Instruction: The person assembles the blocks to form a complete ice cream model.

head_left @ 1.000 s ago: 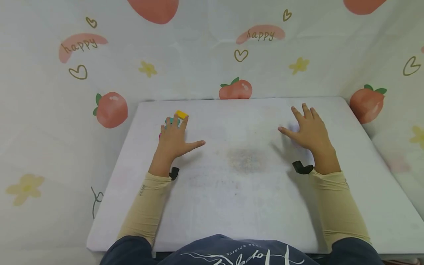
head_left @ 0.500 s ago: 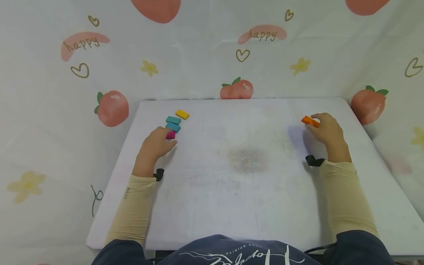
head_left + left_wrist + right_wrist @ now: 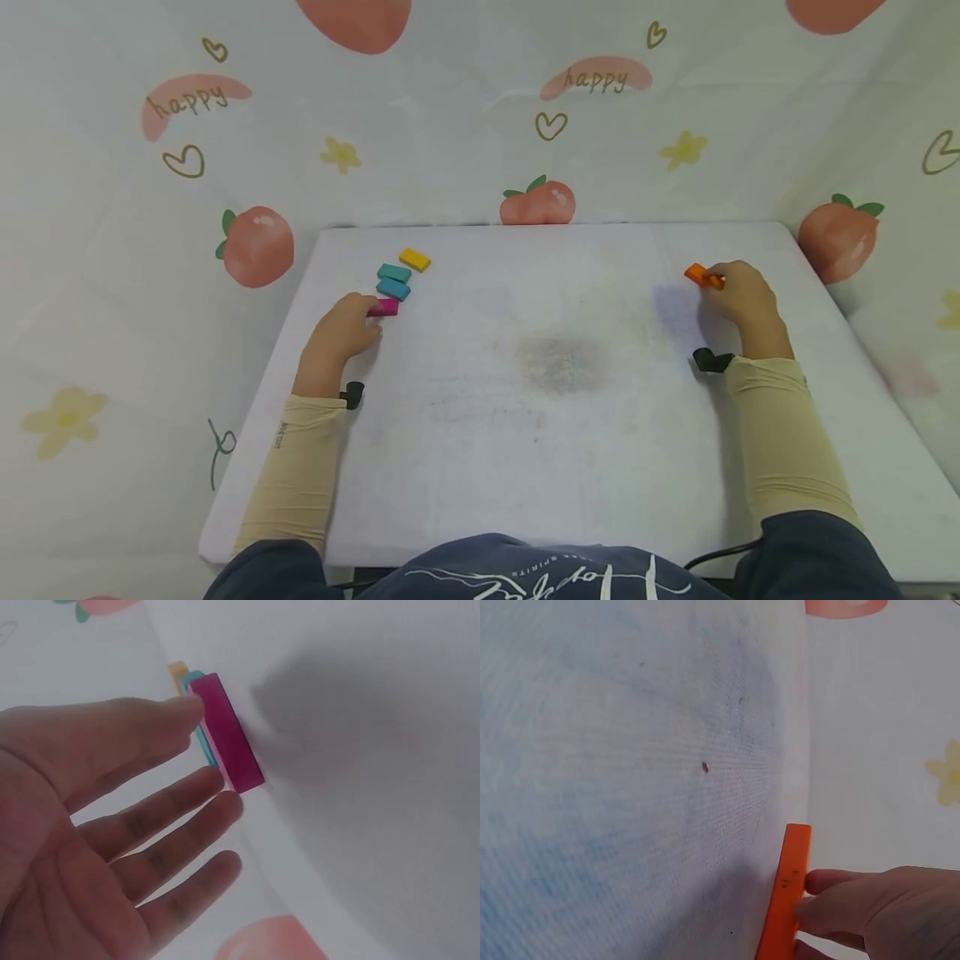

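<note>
Toward the left of the table lies a magenta block [image 3: 386, 307]. My left hand [image 3: 340, 333] is at its left end, one finger over it and the thumb apart from it. In the left wrist view, several fingers [image 3: 225, 802] extend rather straight beside the magenta block [image 3: 225, 735]. Over on the right, my right hand [image 3: 742, 292] pinches an orange block [image 3: 695, 273], partly covered by the fingers. The right wrist view has fingertips [image 3: 821, 911] against the side of the orange block [image 3: 784, 900]; the far fingers are hidden.
Beyond the magenta block lie a blue block [image 3: 393, 288], a teal block [image 3: 394, 272] and a yellow block [image 3: 415, 260]. The white table [image 3: 480, 458] meets a printed cloth backdrop [image 3: 450, 108] behind. A black cable [image 3: 723, 552] crosses the front edge at right.
Both hands came from spread fingers to lower beside the blocks. The left hand has drawn back leftward, uncovering the blocks. The right hand has closed its fingers onto the orange block.
</note>
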A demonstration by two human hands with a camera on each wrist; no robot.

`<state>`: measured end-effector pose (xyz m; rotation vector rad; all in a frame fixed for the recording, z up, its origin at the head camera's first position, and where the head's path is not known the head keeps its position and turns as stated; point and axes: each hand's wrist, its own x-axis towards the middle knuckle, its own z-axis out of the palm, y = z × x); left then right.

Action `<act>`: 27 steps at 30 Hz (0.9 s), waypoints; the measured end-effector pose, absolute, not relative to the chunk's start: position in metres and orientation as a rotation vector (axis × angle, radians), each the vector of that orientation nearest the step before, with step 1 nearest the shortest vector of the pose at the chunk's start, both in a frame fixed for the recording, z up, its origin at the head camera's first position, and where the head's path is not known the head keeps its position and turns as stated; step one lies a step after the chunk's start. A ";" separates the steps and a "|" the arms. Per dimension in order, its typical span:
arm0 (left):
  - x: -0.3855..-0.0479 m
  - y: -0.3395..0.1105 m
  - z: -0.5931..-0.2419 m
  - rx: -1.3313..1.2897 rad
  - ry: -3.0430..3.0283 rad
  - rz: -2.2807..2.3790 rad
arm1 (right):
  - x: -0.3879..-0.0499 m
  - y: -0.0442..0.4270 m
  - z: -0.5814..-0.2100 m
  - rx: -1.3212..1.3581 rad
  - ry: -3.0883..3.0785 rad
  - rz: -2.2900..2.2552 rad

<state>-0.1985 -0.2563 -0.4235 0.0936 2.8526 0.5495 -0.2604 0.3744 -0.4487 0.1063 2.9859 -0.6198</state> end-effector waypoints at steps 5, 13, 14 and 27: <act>-0.202 -0.259 -0.426 0.073 2.860 0.565 | -0.258 0.373 -0.447 0.118 2.969 -0.634; -0.209 -0.261 -0.429 0.058 2.848 0.601 | -0.255 0.373 -0.447 0.120 2.968 -0.665; -0.209 -0.261 -0.430 0.060 2.850 0.601 | -0.255 0.373 -0.447 0.122 2.965 -0.669; -0.215 -0.258 -0.429 0.053 2.860 0.584 | -0.252 0.371 -0.448 0.118 2.951 -0.690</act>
